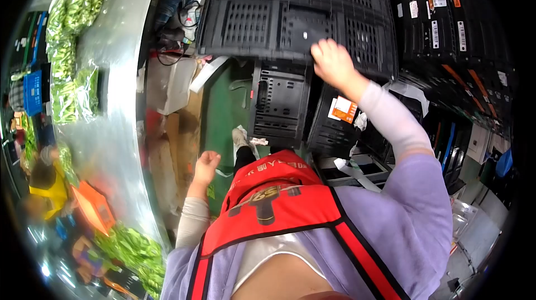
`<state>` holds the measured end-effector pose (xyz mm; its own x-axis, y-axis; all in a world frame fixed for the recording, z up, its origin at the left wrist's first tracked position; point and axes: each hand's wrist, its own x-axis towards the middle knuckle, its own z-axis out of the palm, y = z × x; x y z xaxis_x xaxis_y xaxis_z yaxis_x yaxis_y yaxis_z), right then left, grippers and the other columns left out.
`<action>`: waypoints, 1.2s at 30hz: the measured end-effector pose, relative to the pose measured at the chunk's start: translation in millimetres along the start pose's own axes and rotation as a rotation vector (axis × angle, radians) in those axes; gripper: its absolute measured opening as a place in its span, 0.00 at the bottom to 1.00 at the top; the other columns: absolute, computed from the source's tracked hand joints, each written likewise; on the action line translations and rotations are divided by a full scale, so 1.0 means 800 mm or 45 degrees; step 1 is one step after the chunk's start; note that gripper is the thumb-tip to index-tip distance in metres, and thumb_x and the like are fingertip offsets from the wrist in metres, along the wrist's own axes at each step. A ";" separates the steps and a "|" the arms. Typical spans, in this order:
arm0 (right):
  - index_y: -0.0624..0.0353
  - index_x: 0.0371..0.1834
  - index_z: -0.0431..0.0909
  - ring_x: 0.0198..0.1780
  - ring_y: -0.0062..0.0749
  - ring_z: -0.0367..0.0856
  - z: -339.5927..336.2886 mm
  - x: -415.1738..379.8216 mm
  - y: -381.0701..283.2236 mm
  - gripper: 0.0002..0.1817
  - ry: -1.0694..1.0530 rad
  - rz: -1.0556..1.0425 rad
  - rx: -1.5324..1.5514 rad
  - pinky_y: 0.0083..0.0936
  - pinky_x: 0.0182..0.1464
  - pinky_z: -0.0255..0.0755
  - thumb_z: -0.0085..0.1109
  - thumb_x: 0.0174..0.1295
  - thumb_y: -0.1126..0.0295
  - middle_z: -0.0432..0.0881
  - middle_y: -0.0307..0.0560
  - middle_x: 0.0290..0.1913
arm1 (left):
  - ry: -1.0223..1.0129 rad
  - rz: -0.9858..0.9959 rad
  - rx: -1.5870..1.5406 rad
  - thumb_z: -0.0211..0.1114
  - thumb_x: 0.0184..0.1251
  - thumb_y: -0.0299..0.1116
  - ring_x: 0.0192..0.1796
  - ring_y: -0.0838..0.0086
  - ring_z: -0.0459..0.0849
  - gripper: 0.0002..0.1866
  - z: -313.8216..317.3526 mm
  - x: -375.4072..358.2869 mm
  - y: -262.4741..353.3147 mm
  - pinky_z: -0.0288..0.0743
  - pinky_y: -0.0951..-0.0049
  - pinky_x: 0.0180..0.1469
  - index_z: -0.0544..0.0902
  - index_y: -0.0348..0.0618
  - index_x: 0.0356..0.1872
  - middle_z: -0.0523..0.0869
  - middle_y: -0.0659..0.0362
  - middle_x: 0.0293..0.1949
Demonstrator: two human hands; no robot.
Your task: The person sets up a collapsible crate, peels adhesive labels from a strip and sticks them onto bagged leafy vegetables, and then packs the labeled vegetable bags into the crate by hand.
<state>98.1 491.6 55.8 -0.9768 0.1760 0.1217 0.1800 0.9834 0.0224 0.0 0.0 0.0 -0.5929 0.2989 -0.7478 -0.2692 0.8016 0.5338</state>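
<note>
My right hand (pixel 333 65) is at the near edge of a large black plastic crate (pixel 251 23) with slotted panels, its fingers curled over that edge. The crate lies high in front of me. Below it stands another black crate (pixel 281 96), partly covered by the upper one. My left hand (pixel 206 167) hangs low beside my red apron (pixel 273 199), away from the crates. Its fingers are curled in, and nothing shows in them.
A metal table (pixel 111 71) runs along my left, with bagged green vegetables (pixel 62 85) and loose leafy greens (pixel 131 252). Stacked black crates (pixel 446 32) rise at the right. A labelled crate (pixel 335 121) stands near my right side. Cardboard (pixel 190 127) leans by the green floor (pixel 223 104).
</note>
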 end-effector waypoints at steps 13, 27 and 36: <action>0.57 0.64 0.61 0.70 0.43 0.52 0.058 -0.096 -0.033 0.44 -0.329 -0.150 0.420 0.41 0.69 0.47 0.66 0.43 0.50 0.60 0.49 0.67 | 0.419 0.142 0.063 0.63 0.60 0.38 0.51 0.63 0.78 0.22 0.029 0.041 0.025 0.69 0.69 0.55 0.72 0.33 0.50 0.79 0.47 0.47; 0.56 0.63 0.63 0.47 0.42 0.69 0.122 -0.142 -0.146 0.39 -0.425 0.285 0.466 0.34 0.49 0.66 0.65 0.42 0.67 0.70 0.49 0.44 | 0.251 0.416 0.325 0.67 0.55 0.36 0.44 0.61 0.79 0.23 0.056 0.050 0.062 0.72 0.66 0.49 0.73 0.35 0.49 0.78 0.47 0.45; 0.56 0.56 0.67 0.41 0.41 0.72 0.054 -0.138 -0.087 0.36 -0.225 0.311 0.485 0.33 0.44 0.67 0.65 0.35 0.71 0.73 0.46 0.36 | 0.149 1.426 0.675 0.64 0.54 0.29 0.51 0.54 0.76 0.19 0.075 0.052 0.249 0.69 0.64 0.54 0.74 0.37 0.48 0.78 0.47 0.47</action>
<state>188.8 406.0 -2.4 -0.9220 0.3758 -0.0933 0.3834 0.8528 -0.3545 -32.7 202.9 51.6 -0.3696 0.9265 0.0702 0.7513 0.2536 0.6093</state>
